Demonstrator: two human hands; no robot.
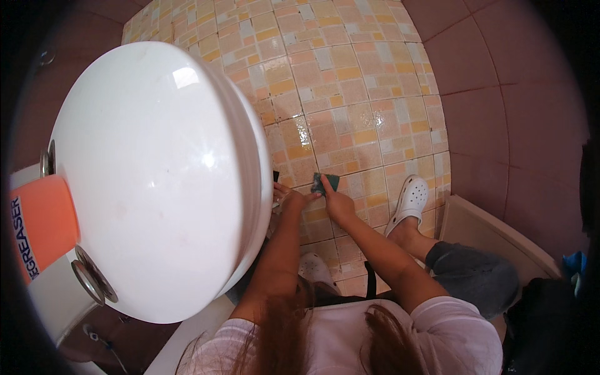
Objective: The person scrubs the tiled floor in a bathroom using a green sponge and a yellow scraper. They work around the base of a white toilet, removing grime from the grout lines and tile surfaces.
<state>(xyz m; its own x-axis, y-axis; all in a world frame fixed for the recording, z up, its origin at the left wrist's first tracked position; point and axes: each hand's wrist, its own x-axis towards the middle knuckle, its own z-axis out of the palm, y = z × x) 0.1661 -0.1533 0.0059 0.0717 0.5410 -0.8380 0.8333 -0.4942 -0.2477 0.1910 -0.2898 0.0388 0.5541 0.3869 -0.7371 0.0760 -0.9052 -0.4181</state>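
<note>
Low over the tiled floor (pixel 337 136), my right hand (pixel 338 204) holds a dark green scouring pad (pixel 331 182), the index finger lying along its top. My left hand (pixel 295 199) is just to its left, beside the rim of the toilet; its thumb reaches to the pad's lower edge. The other left fingers are partly hidden by the toilet, and a small black thing (pixel 276 176) shows just above them; whether they hold it I cannot tell. Wet, shiny patches lie on the tiles above the pad.
A white toilet with its lid (pixel 154 178) down fills the left side. An orange degreaser container (pixel 49 225) is behind the lid, near the metal hinges. My white clogs (pixel 412 199) are on the floor. A tiled wall (pixel 473 112) and a pale panel (pixel 492 234) bound the right.
</note>
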